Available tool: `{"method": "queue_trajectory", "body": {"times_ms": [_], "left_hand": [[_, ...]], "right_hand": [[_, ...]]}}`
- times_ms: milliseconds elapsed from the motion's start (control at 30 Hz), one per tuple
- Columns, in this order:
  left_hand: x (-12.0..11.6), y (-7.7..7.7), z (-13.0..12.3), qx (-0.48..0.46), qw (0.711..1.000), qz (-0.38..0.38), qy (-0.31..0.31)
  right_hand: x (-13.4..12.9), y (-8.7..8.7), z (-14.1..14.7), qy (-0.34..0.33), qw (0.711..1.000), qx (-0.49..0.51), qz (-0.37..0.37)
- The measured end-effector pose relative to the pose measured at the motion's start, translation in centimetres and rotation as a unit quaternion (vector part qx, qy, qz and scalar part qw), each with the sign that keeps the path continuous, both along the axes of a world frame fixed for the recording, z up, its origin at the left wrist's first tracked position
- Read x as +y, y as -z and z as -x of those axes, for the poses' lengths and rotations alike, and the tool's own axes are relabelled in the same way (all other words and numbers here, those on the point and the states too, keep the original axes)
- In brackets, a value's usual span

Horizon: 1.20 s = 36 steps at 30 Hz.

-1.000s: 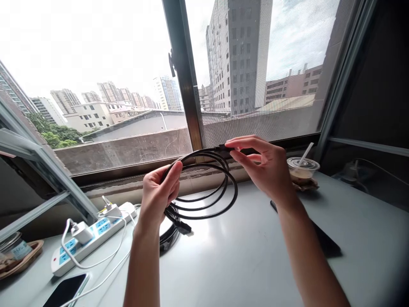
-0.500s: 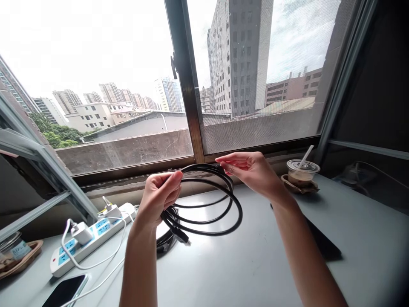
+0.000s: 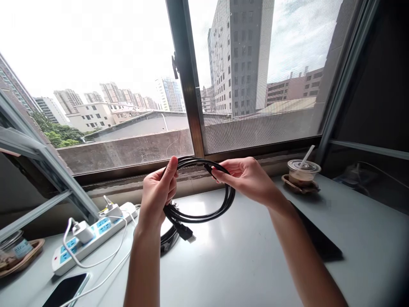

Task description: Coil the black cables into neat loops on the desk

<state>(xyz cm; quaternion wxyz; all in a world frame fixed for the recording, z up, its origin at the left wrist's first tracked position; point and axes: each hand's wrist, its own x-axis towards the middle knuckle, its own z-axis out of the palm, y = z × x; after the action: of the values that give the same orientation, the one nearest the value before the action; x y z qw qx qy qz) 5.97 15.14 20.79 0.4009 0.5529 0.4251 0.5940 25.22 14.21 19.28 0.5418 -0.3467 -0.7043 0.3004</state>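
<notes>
A black cable [image 3: 204,220] hangs in several loops above the table. My left hand [image 3: 159,187] is closed around the left side of the loops, thumb on top. Below that hand dangles one black connector [image 3: 184,231] with a light-coloured tip. My right hand [image 3: 241,177] pinches the cable near another black connector [image 3: 208,168] at the upper right of the loops. More coiled black cable [image 3: 168,242] lies on the table behind and below my left hand, partly hidden.
A white power strip [image 3: 96,238] with plugs and white cords is on the left, near a phone [image 3: 67,291]. A lidded cup with a straw [image 3: 302,172] stands at the right back. A black flat object [image 3: 319,236] lies beyond my right forearm.
The loops have drawn together into a tighter, smaller ring. My right hand has moved slightly left and down, and my left thumb has risen.
</notes>
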Motion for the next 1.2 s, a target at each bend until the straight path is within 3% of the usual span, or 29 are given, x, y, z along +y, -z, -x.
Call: {"method": "queue_trajectory", "body": {"times_ms": [233, 333, 533, 800, 867, 967, 1200], "left_hand": [[0.3, 0.5, 0.5, 0.04, 0.992, -0.122, 0.021], [0.2, 0.8, 0.5, 0.088, 0.98, -0.18, -0.016], [-0.4, 0.7, -0.4, 0.2, 0.945, -0.208, -0.152], [0.9, 1.4, 0.0, 0.162, 0.962, -0.168, -0.143], [0.9, 1.4, 0.0, 0.147, 0.968, -0.162, -0.125], [0.5, 1.1, -0.1, 0.117, 0.982, -0.141, -0.047], [-0.6, 0.4, 0.0, 0.065, 0.991, -0.078, 0.087]], "right_hand": [[0.4, -0.2, 0.1, -0.113, 0.987, 0.076, 0.083], [0.2, -0.3, 0.2, -0.146, 0.981, 0.083, 0.095], [0.5, -0.2, 0.2, -0.122, 0.98, 0.103, 0.116], [0.6, 0.2, 0.3, -0.104, 0.992, 0.063, 0.014], [0.4, 0.2, 0.1, -0.064, 0.997, 0.042, -0.005], [0.1, 0.1, -0.3, -0.01, 1.0, -0.009, -0.018], [-0.1, -0.3, -0.5, -0.098, 0.995, -0.014, 0.032]]}}
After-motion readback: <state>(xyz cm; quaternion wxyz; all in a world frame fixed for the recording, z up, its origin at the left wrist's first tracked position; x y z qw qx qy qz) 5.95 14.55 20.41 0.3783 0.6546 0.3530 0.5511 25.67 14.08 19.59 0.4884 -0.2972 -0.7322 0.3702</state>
